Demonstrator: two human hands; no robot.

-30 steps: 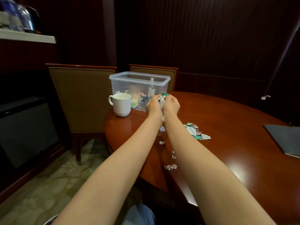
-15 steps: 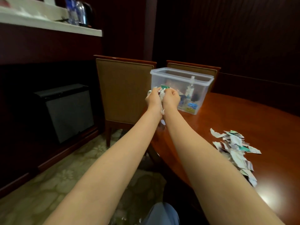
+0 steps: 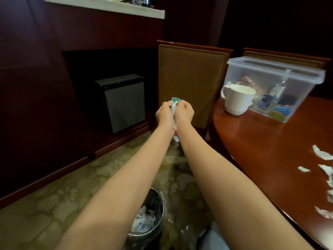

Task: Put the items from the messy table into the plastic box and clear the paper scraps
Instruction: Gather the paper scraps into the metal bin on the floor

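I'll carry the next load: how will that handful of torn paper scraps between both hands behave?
Probably light and floppy: the wad of torn white-and-green paper scraps crumples between the left hand and right hand. It likely sheds pieces: one strip dangles below the wrists, bits lie on the carpet by the black bin.

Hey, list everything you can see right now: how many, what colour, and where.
wad: one, white and green paper, between both hands, over the floor beside the table
scraps: several, white, on the table at right
table: one, reddish brown, right
box: one, clear plastic, on the table, small items inside
cup: one, white, on the table in front of the box
bin: one, dark, on the floor under the arms, paper inside
chairs: two, brown, behind the table
cabinet: one, black, left, by the wall
shelf: one, white, top left
left hand: grips the wad
right hand: grips the wad
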